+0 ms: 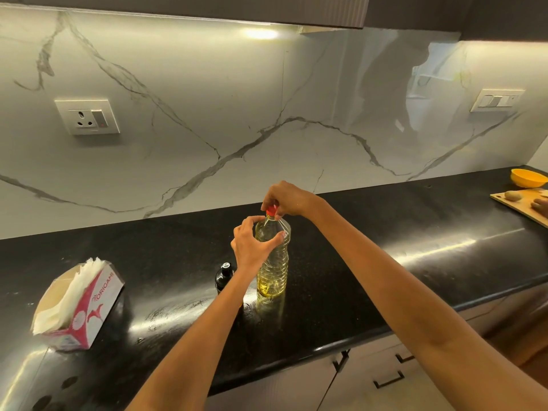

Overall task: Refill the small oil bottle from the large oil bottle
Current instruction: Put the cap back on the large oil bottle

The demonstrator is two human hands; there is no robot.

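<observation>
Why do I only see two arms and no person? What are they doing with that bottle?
The camera sits on the person's head and looks down, so you see only their arms. There is no machine, just two bare hands. The left hand holds the large oil bottle steady near its top. The right hand pinches its red cap, which is still on. The bottle stands on a black counter. Just left of it, partly hidden by the arm, is a small dark bottle. Further left lies a box of tissues. Far right are a cutting board and an orange bowl.
</observation>
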